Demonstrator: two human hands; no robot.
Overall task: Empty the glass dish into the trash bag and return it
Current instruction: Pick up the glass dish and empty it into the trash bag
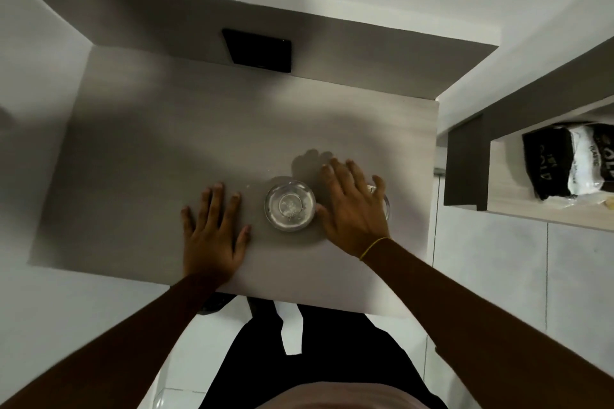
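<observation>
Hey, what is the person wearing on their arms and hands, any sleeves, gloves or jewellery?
Both forearms are bare, with no sleeves or gloves in view. The left hand shows no rings or bands. The right hand has a thin yellow band around its wrist.

A grey table (149, 143) stands against the wall, with a black tablet (259, 50) lying flat at its far edge. Near the front right sits a small glass dish (289, 204) holding pale crumbs. The left hand (212, 229) rests flat just left of the dish, and the right hand (354, 206) covers a second glass piece (385, 201).
</observation>
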